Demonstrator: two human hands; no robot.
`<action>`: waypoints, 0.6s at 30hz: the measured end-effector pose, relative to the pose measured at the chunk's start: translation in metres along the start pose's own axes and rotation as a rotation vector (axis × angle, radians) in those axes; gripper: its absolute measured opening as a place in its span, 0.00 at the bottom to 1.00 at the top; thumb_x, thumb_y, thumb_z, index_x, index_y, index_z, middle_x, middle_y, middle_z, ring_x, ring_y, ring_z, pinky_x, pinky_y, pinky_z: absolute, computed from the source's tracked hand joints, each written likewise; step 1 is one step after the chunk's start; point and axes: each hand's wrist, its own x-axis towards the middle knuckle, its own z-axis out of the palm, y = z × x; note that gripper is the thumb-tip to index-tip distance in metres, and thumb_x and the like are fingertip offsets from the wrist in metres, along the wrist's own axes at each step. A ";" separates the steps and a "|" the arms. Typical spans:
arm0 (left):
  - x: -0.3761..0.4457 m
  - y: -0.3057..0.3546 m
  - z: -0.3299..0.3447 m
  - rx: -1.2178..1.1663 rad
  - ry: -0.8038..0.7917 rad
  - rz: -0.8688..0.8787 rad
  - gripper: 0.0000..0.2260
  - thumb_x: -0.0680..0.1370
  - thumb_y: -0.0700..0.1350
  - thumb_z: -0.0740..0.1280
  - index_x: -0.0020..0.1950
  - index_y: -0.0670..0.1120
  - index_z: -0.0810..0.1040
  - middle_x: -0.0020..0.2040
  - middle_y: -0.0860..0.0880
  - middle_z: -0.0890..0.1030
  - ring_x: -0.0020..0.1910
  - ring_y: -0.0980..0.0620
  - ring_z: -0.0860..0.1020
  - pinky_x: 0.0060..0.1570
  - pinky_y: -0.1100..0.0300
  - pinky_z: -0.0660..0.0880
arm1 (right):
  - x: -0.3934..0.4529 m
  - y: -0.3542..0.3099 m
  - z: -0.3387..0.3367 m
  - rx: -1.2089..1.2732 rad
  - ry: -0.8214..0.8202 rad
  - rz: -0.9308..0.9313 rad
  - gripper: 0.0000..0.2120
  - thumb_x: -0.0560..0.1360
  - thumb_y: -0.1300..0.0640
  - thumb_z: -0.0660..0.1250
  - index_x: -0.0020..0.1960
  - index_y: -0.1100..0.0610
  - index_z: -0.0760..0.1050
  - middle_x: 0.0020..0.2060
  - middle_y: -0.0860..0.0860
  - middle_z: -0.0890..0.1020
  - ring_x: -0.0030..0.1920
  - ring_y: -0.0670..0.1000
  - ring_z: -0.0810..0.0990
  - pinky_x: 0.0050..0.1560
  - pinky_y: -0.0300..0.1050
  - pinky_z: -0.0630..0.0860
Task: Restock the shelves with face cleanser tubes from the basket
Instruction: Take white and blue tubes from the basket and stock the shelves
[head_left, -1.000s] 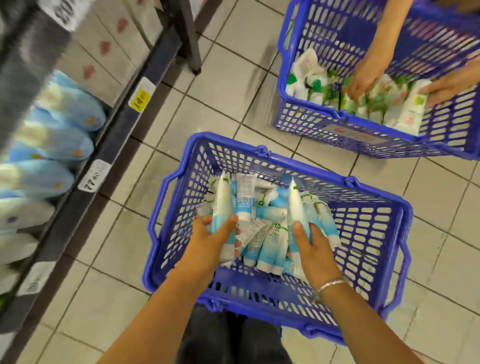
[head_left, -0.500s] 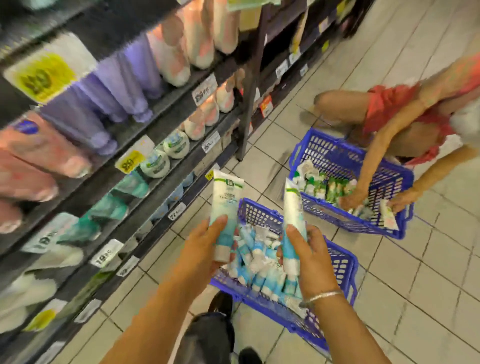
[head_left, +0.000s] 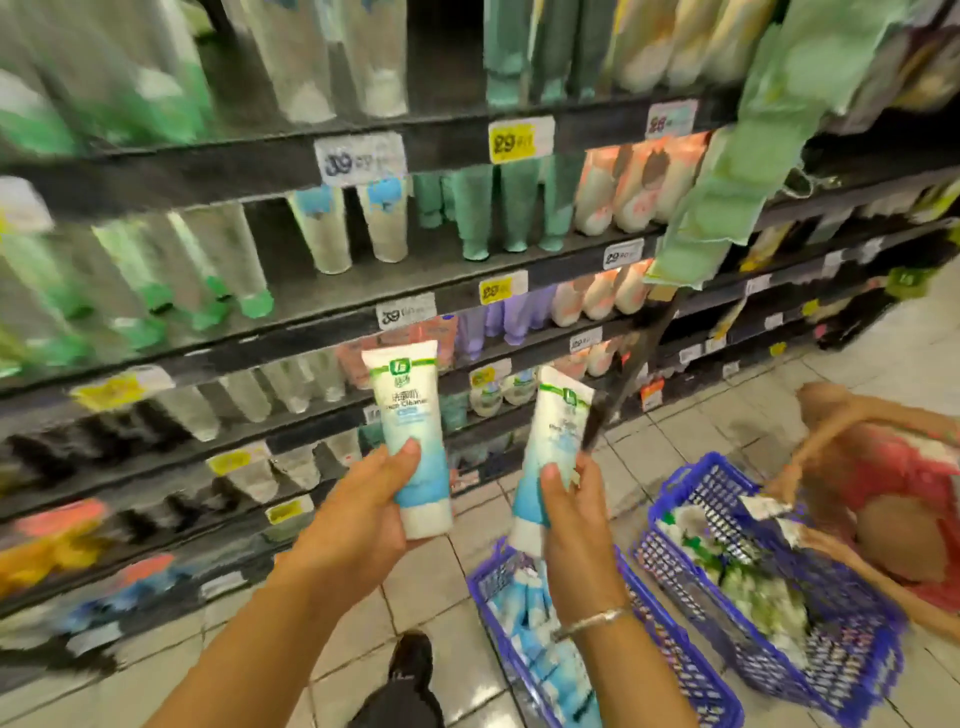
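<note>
Cleanser tubes (head_left: 410, 436), one per hand (head_left: 358, 514), just before the shelf edge (head_left: 311, 410).

- Left hand (head_left: 363, 514) raised in front of body, forearm bare, thumb across front of a tube (head_left: 410, 441), fingers curled behind it, tube upright.
- Right hand (head_left: 571, 519) raised just beside it, thumb up on a second tube (head_left: 550, 457), fingers wrapped round.
- Bracelet (head_left: 592, 621) on right wrist.
- Hands apart, not touching.
</note>
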 end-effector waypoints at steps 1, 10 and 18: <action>-0.015 0.012 -0.004 -0.013 0.010 0.041 0.13 0.69 0.48 0.64 0.51 0.44 0.76 0.37 0.48 0.84 0.35 0.52 0.82 0.37 0.55 0.79 | -0.007 -0.008 0.013 -0.008 -0.049 -0.025 0.09 0.78 0.58 0.59 0.58 0.51 0.67 0.47 0.53 0.78 0.36 0.41 0.80 0.33 0.35 0.76; -0.134 0.124 -0.053 -0.211 0.049 0.199 0.20 0.65 0.45 0.70 0.54 0.38 0.75 0.37 0.43 0.83 0.32 0.49 0.82 0.30 0.52 0.80 | -0.055 -0.091 0.146 0.042 -0.332 -0.203 0.10 0.76 0.58 0.62 0.54 0.47 0.68 0.47 0.49 0.80 0.39 0.42 0.81 0.37 0.35 0.78; -0.228 0.247 -0.135 -0.084 0.077 0.469 0.18 0.66 0.41 0.65 0.55 0.39 0.75 0.40 0.43 0.84 0.35 0.50 0.82 0.34 0.56 0.81 | -0.112 -0.158 0.301 0.130 -0.557 -0.318 0.12 0.74 0.56 0.63 0.56 0.48 0.68 0.45 0.47 0.82 0.38 0.41 0.82 0.35 0.36 0.79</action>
